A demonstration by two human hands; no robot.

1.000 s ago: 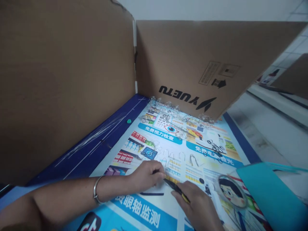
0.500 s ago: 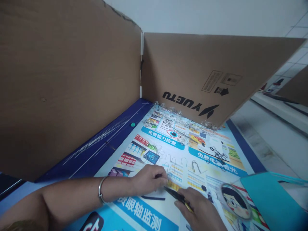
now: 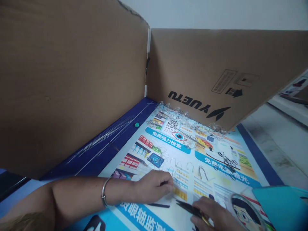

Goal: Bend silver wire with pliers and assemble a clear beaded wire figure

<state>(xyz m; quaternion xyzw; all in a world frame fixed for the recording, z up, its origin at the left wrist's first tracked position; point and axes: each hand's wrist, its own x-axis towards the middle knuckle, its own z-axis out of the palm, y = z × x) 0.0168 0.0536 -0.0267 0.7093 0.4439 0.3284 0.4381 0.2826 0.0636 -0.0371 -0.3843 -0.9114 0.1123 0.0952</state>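
My left hand [image 3: 154, 185] rests on a printed poster [image 3: 168, 141], fingers pinched together on something thin that I cannot make out, near several bent wire hooks [image 3: 190, 168]. A metal bangle [image 3: 104, 192] circles that wrist. My right hand [image 3: 216, 216] at the bottom edge grips dark tweezers [image 3: 190, 208] with a yellow end, the tips pointing left toward the left fingers. Hand and tweezers are partly cut off by the frame.
Tall cardboard panels [image 3: 72, 80] wall the left and back. A pile of clear small parts [image 3: 173, 115] lies along the back panel, black rings [image 3: 227, 160] to the right. Thin wires [image 3: 106, 136] lie on the blue border. A round lens [image 3: 247, 211] and a teal sheet [image 3: 284, 205] sit at bottom right.
The view has shifted, so everything sits further right and lower. My right hand with the tweezers has drawn back from the left fingers toward the bottom edge.
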